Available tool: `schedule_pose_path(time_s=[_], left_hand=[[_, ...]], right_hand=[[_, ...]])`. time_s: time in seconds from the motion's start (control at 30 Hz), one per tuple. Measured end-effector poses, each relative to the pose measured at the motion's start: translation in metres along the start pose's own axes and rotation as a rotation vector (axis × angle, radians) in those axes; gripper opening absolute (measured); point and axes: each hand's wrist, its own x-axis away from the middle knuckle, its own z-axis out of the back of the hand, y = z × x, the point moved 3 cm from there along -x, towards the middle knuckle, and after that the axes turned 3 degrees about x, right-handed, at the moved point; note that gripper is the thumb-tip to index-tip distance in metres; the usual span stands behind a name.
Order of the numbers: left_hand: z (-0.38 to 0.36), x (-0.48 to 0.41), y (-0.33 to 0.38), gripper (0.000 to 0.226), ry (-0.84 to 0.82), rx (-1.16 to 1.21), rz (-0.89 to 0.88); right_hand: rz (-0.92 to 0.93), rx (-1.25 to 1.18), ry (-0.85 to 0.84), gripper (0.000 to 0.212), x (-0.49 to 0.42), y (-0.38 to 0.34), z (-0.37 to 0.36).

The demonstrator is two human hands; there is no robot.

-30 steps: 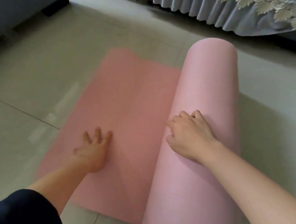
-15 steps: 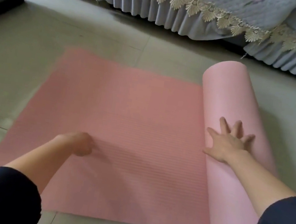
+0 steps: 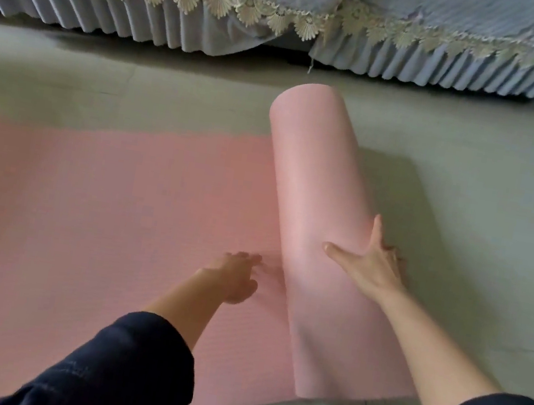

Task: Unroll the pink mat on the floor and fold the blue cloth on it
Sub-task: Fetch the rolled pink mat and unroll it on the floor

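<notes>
On the pink mat roll (image 3: 320, 210), the spread right hand (image 3: 370, 266) is pressing, needing even force; beside it, the flat left hand (image 3: 234, 275) is steadying.

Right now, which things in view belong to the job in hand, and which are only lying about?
Job in hand:
- pink mat, partly unrolled
- its roll
- left hand, over the flat part
- right hand, against the roll
- blue cloth to fold: cannot pick it out

Just there:
- frilled bed cover with lace trim
- tiled floor
</notes>
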Motion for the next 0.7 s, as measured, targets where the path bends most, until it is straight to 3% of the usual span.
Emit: schedule_pose_path(time_s=[0.2, 0.37, 0.43, 0.5, 0.57, 0.63, 0.7], left_hand=[[-0.061, 0.019, 0.026, 0.061, 0.232, -0.062, 0.033], [-0.058, 0.019, 0.019, 0.068, 0.203, -0.111, 0.064], [-0.055, 0.015, 0.025, 0.068, 0.175, -0.167, 0.087], [-0.054, 0.009, 0.033, 0.069, 0.147, -0.245, 0.105], [-0.051, 0.003, 0.039, 0.075, 0.126, -0.329, 0.121], [-0.049, 0.000, 0.045, 0.081, 0.093, -0.358, 0.145], [-0.048, -0.002, 0.051, 0.082, 0.061, -0.323, 0.186]], right_hand=[[0.029, -0.042, 0.001, 0.112, 0.010, 0.024, 0.004], [-0.020, -0.104, -0.235, 0.120, 0.010, 0.057, 0.017], [-0.048, -0.107, -0.199, 0.116, 0.003, 0.064, 0.030], [0.085, -0.011, 0.059, 0.098, 0.003, 0.052, 0.039], [0.359, -0.022, 0.252, 0.076, 0.015, 0.028, 0.036], [0.569, 0.050, 0.152, 0.066, 0.030, 0.012, 0.019], [0.645, 0.267, -0.016, 0.068, 0.037, 0.016, 0.001]])
